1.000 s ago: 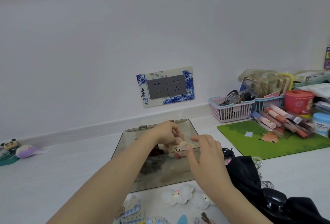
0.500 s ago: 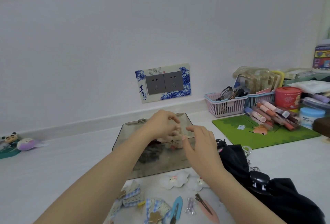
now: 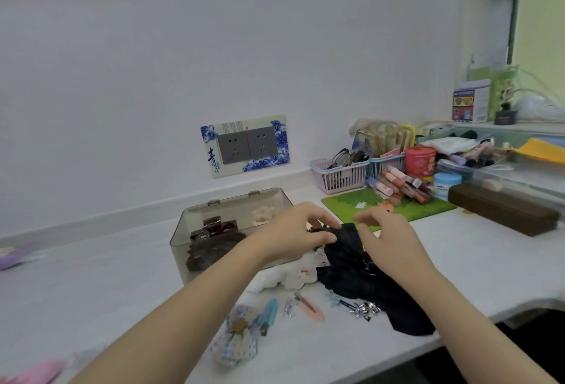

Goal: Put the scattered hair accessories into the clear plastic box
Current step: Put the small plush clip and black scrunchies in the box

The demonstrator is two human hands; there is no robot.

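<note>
the worktop (image 3: pixel 91 276) carries everything here, and the view of it has swung right since a second ago, so the window side and a long brown case (image 3: pixel 501 215) now show. the clear plastic box (image 3: pixel 195 230) stands open at the back of the worktop near the wall, in the same spot as before. inside it lie dark claw clips (image 3: pixel 214 230) and, toward its far right corner, a small cream plush piece (image 3: pixel 263 215). that plush was between the fingers over the box a second ago and now sits in it untouched, so that item reads as done.

both hands have left the box and gone to the black fabric accessory (image 3: pixel 367 279), the biggest loose thing, which lies just right of the box and trails toward the front edge. the left hand (image 3: pixel 293 230) pinches its top fold with curled fingers. the right hand (image 3: pixel 385 237) is at the same fold with its fingers bent, but whether it already grips the cloth i cannot tell.

so the next item has been chosen, probably the black piece, and it will likely need bunching to fit.

still out on the worktop: white fluffy clips (image 3: pixel 284 276) touching the box's front, a blue checked bow (image 3: pixel 238 341), a blue snap clip (image 3: pixel 269 315), a pink clip (image 3: pixel 310 308) and some small silver clips (image 3: pixel 363 310) beside the black fabric. roughly half the job looks left.
</note>
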